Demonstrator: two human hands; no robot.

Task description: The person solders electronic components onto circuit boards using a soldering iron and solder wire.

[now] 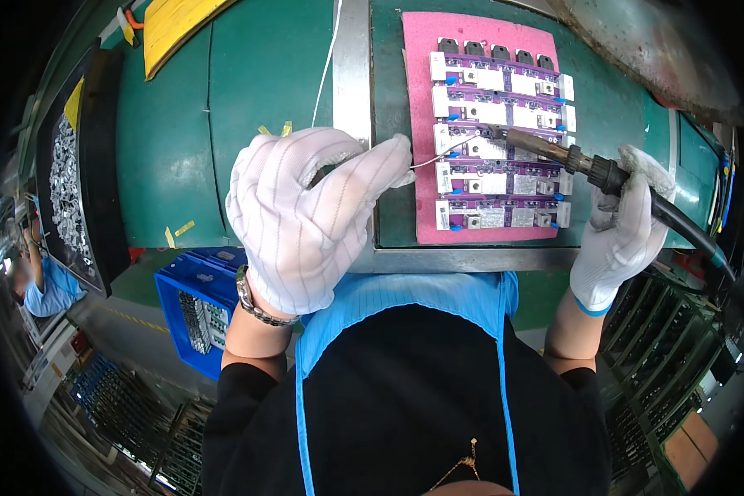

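My left hand (302,211), in a white striped glove, pinches a thin solder wire (438,156) between thumb and forefinger. The wire slants up to the right, over the middle of several purple circuit boards (517,101) laid in rows. My gloved right hand (624,236) grips the dark handle of a soldering iron (608,175) from the right side. Its metal tip meets the wire's end at the middle board; whether it touches a joint I cannot tell. The boards carry white blocks, blue parts and black components along the far edge. Under them lies a pink foam sheet (420,83).
A green bench (273,50) with a metal strip (354,83) spans the front. On the left are a black tray (99,178) of small metal parts and a blue crate (169,306). The iron's cable hangs at right, above dark racks (661,347). A person (50,285) is far left.
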